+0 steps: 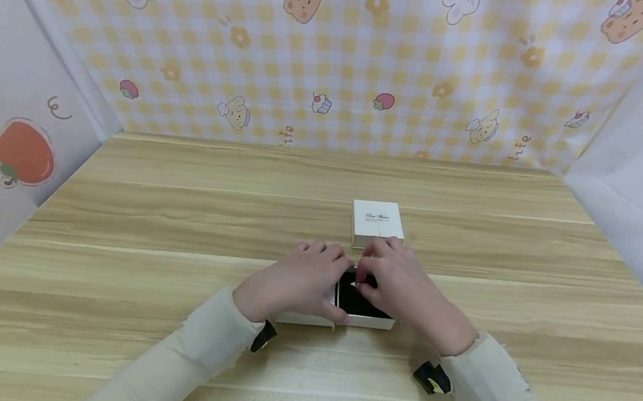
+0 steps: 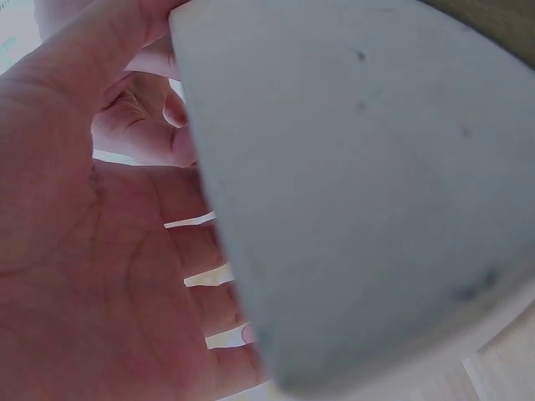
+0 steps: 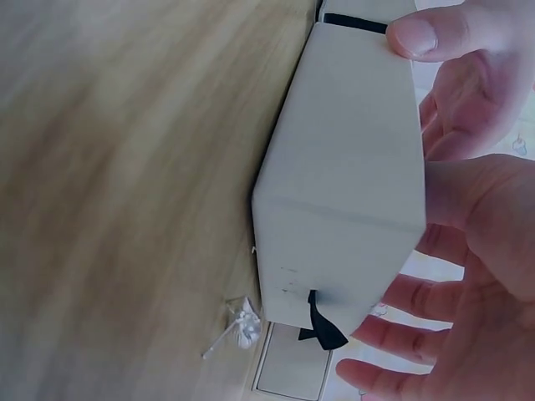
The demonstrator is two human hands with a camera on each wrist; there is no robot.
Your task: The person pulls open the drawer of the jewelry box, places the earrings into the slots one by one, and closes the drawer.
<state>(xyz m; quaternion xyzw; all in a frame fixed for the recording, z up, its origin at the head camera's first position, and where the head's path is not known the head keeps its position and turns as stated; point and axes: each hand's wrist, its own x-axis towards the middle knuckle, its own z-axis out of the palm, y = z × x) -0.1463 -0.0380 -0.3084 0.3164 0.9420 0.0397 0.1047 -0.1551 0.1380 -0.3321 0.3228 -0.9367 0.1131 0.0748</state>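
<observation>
A white drawer-style gift box with a black-lined tray stands partly pulled apart on the table. My left hand grips it at the left, thumb at the near edge and fingers over the far side. Over the black lining, my right hand brings thumb and forefinger together at a small whitish piece, its kind too small to tell. A black ribbon tab sticks out of the tray's end in the right wrist view. The left wrist view shows the white box wall beside my left palm.
A second white box with printed lettering stands just beyond my right hand. On the wood table lies a small silvery jewelry piece with a clear stone, next to the tray. A checked cloth hangs behind the table.
</observation>
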